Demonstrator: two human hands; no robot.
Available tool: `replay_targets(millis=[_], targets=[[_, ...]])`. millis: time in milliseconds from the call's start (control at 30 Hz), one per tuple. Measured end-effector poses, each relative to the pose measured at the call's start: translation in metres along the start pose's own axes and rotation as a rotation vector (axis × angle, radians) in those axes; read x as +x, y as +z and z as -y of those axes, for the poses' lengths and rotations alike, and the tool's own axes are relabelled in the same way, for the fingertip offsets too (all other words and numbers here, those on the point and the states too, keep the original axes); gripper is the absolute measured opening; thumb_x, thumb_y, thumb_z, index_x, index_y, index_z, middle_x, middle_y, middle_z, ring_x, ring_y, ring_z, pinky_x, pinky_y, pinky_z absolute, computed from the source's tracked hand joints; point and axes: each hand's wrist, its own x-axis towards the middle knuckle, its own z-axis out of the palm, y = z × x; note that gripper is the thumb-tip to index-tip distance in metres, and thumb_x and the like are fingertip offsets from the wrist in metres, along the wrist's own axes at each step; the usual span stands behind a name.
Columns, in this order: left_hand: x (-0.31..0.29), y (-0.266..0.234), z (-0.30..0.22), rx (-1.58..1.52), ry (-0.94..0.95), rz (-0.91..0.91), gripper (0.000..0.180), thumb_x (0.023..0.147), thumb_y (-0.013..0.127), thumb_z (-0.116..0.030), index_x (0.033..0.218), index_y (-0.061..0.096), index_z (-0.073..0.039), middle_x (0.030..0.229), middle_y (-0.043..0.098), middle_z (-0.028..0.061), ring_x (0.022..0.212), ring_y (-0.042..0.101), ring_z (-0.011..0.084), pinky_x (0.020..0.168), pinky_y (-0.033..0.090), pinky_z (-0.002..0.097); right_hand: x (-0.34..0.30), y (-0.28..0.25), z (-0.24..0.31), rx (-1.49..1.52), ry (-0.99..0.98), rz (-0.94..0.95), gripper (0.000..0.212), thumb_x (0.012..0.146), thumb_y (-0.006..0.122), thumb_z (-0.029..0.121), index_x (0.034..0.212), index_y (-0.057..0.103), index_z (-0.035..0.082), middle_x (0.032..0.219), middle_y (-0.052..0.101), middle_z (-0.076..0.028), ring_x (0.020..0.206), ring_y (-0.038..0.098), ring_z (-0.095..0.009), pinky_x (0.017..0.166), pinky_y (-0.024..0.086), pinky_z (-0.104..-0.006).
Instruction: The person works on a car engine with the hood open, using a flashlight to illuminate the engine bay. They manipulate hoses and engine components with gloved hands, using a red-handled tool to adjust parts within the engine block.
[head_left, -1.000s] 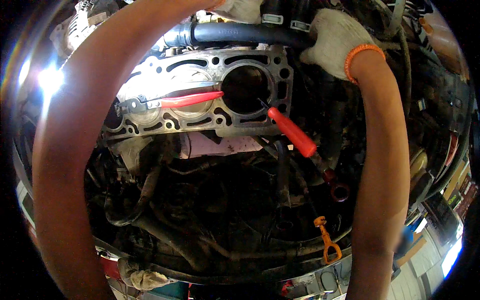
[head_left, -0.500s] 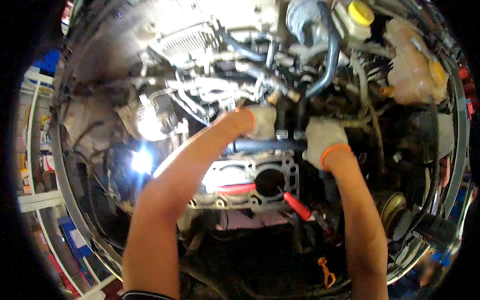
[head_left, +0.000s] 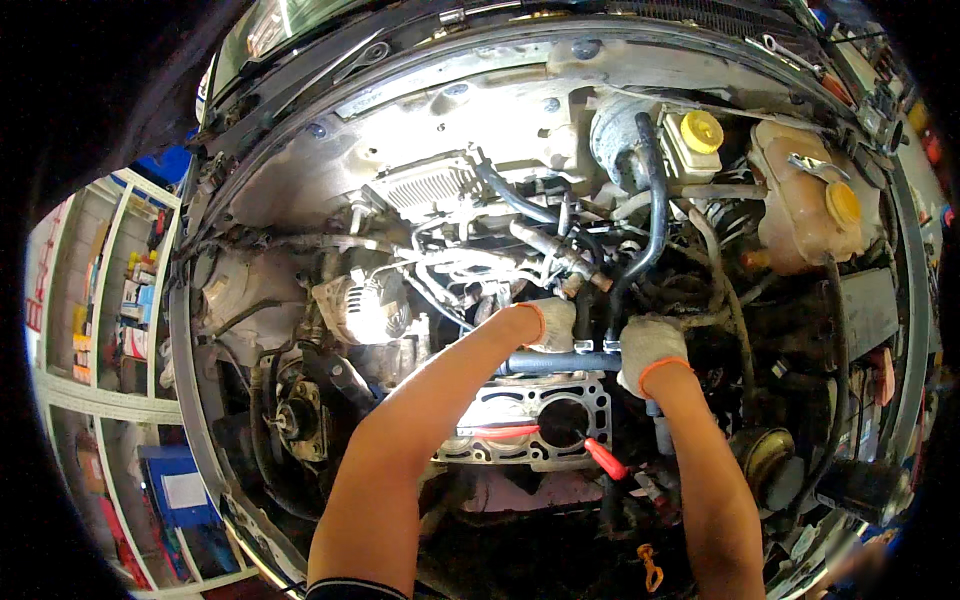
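Note:
Both my hands wear pale work gloves with orange cuffs and reach into a car's engine bay. My left hand [head_left: 557, 325] is just behind a dark coolant pipe [head_left: 565, 363], its fingers hidden below the glove's back. At the right end of that pipe is my right hand [head_left: 652, 352], fingers bent down out of sight; whether it grips the pipe I cannot tell. Nearer me lies the flat metal engine block face [head_left: 597, 410] with a round cylinder bore [head_left: 563, 420]. A red-handled tool [head_left: 606, 458] rests across its right edge, and a red strip [head_left: 505, 432] lies on the face.
Behind my hands are black hoses [head_left: 655, 215], cables and an alternator [head_left: 365, 308]. A yellow-capped brake fluid reservoir [head_left: 690, 155] and a coolant tank [head_left: 795, 200] sit at the far right. An orange dipstick handle [head_left: 650, 568] is near the front. Shelves [head_left: 110, 402] stand at the left.
My view has shifted, so the bay sits lower and its far edge shows. Relative to the engine, both hands stay in about the same places.

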Motion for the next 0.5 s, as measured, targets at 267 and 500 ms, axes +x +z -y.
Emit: replay_targets(millis=[267, 500], targets=[[0.015, 0.013, 0.014, 0.072, 0.017, 0.162, 0.028, 0.086, 0.064, -0.021, 0.1, 0.079, -0.003, 0.102, 0.079, 0.0185, 0.094, 0.075, 0.0314, 0.084, 0.059, 0.0446, -0.001, 0.003, 0.003, 0.019, -0.028, -0.026, 0.032, 0.076, 0.078, 0.012, 0.107, 0.078, 0.001, 0.113, 0.077, -0.019, 0.107, 0.076, -0.036, 0.094, 0.062, -0.0443], [0.029, 0.045, 0.048, 0.041, 0.168, -0.038, 0.017, 0.084, 0.068, -0.016, 0.084, 0.078, -0.002, 0.083, 0.077, 0.016, 0.073, 0.075, 0.028, 0.067, 0.063, 0.0433, -0.002, -0.008, 0.01, 0.02, -0.029, -0.017, 0.024, 0.079, 0.072, 0.006, 0.101, 0.082, 0.003, 0.118, 0.077, -0.019, 0.11, 0.076, -0.035, 0.095, 0.062, -0.0443]])
